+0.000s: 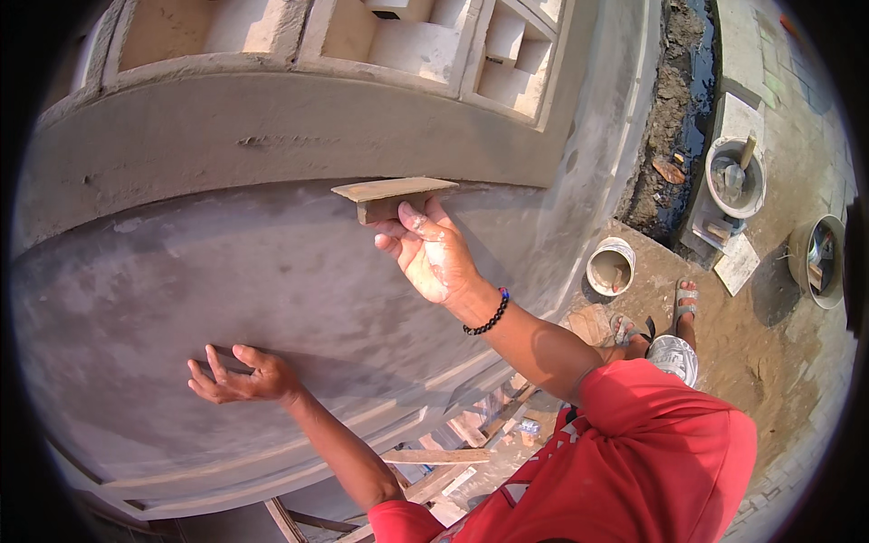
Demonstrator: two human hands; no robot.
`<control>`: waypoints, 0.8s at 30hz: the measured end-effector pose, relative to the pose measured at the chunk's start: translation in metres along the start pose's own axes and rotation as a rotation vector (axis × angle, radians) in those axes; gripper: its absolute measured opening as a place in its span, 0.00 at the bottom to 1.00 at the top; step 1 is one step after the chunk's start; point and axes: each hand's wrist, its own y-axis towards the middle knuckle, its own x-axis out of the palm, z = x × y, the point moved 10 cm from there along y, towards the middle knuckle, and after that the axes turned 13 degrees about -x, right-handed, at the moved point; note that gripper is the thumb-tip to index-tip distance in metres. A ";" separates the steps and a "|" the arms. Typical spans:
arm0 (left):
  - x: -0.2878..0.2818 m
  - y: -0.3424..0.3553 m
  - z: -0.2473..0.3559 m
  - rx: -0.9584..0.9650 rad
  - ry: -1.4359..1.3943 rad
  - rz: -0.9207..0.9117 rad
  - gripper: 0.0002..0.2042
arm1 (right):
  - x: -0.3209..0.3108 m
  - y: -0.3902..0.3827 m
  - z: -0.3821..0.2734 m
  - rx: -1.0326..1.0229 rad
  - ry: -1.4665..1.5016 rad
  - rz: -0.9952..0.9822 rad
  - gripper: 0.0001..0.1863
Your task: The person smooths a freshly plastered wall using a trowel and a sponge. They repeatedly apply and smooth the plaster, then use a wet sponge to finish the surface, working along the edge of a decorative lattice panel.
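Observation:
A flat wooden float with a block handle [394,188] is gripped in my right hand [425,253], palm turned up, at the upper edge of the smooth grey plastered wall [145,290]. The float lies along the seam below a lighter plain band, under recessed square concrete openings [416,50]. Lower on the left, my left hand [235,378] is open, fingers spread and curved over the grey plaster, with nothing in it; I cannot tell whether the fingertips touch the surface.
At right are a drainage trench [665,172], a bucket with tools [735,195], a white bucket [610,276], a tub of tools [815,290] and a pale tile [736,270]. My sandalled feet stand on dirty ground. Wooden boards [434,456] lie below the wall.

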 end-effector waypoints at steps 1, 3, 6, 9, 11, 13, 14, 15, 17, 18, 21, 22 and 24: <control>0.001 -0.001 -0.001 -0.002 0.003 -0.004 0.16 | 0.018 -0.002 0.010 0.015 0.002 -0.028 0.21; 0.003 0.003 0.005 -0.004 0.006 -0.005 0.16 | 0.048 -0.006 0.031 0.058 0.070 -0.159 0.22; 0.002 0.004 0.008 -0.026 0.005 -0.014 0.16 | 0.059 -0.018 0.019 -0.009 -0.077 -0.275 0.25; -0.002 0.000 -0.001 -0.051 -0.011 -0.012 0.16 | 0.026 -0.028 -0.027 -0.083 -0.332 -0.274 0.26; 0.000 0.000 0.001 -0.053 -0.026 -0.002 0.17 | -0.027 -0.029 -0.057 -0.083 -0.511 -0.228 0.31; 0.001 0.001 0.002 -0.055 -0.019 0.012 0.16 | -0.070 -0.035 -0.086 -0.063 -0.762 -0.192 0.33; 0.002 0.001 0.002 -0.054 -0.015 0.017 0.16 | -0.084 -0.039 -0.096 -0.062 -0.881 -0.196 0.34; 0.002 0.002 0.002 -0.059 -0.022 0.010 0.16 | -0.083 -0.040 -0.102 -0.088 -0.981 -0.254 0.32; 0.003 0.002 0.001 -0.069 -0.036 -0.007 0.17 | -0.073 -0.042 -0.109 -0.141 -1.180 -0.373 0.29; 0.002 0.002 0.000 -0.071 -0.028 -0.005 0.17 | -0.062 -0.043 -0.116 -0.216 -1.458 -0.459 0.23; 0.000 0.003 0.002 -0.064 -0.022 0.009 0.16 | -0.024 -0.036 -0.109 -0.514 -1.685 -0.643 0.22; 0.000 0.004 0.002 -0.057 -0.026 0.011 0.16 | -0.012 -0.036 -0.108 -0.593 -1.718 -0.643 0.22; 0.001 0.002 0.002 -0.054 -0.035 0.012 0.16 | 0.015 -0.037 -0.106 -0.750 -1.783 -0.640 0.22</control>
